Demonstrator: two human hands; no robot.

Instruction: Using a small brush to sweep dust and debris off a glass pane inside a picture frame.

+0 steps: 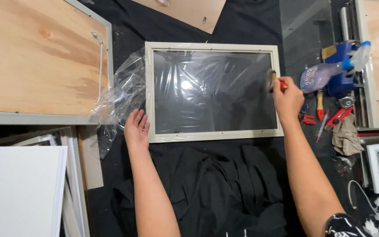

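A clear crinkled plastic wrapper [119,94] lies left of the frame — a labelled purple spray bottle [325,72] lies right.

We saw two bare forearms reaching up from the bottom edge, with no sleeves, watch or rings on the left hand [137,127] or right hand [287,100]. By the right elbow sat a black garment [345,224] with white print.

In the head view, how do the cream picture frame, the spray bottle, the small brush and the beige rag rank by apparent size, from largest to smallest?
1. Cream picture frame, clearly largest.
2. Spray bottle.
3. Beige rag, close to the bottle in size, so this order is unsure.
4. Small brush, partly hidden in the right hand.
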